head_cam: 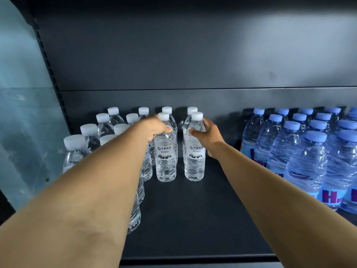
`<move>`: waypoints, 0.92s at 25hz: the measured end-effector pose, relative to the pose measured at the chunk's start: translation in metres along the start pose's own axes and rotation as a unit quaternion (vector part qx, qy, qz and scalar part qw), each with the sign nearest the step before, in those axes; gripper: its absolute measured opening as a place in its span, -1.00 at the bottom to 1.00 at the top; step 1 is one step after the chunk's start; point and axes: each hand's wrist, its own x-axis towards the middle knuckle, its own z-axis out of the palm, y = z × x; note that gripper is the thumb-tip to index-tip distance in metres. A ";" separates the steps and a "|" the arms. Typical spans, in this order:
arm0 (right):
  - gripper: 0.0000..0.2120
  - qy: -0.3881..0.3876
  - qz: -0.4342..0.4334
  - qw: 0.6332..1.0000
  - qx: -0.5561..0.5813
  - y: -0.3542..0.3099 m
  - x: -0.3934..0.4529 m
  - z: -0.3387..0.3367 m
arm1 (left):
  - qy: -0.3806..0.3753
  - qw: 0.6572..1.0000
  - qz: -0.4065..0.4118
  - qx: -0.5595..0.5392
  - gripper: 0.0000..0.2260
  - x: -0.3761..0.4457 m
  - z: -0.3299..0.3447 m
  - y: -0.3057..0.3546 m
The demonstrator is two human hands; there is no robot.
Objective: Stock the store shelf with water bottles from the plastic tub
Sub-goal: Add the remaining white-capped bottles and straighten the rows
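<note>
Two clear water bottles with white caps stand upright side by side on the dark shelf (193, 219). My left hand (154, 128) grips the shoulder of the left bottle (165, 159). My right hand (209, 136) wraps round the upper part of the right bottle (194, 161) from its right side. Both bottles rest on the shelf floor. Several more white-capped bottles (89, 132) stand in rows to the left and behind, partly hidden by my left forearm. The plastic tub is out of view.
Several blue-capped, blue-tinted bottles (309, 155) fill the right part of the shelf. The dark back panel (193, 64) rises behind. A slotted upright (52, 74) bounds the shelf on the left. Bare shelf floor lies in front of the two held bottles.
</note>
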 end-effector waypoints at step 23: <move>-0.70 -0.022 -0.001 0.999 -0.039 -0.014 -0.021 -0.002 | -0.012 0.998 -0.007 0.056 -0.55 0.011 0.001 -0.004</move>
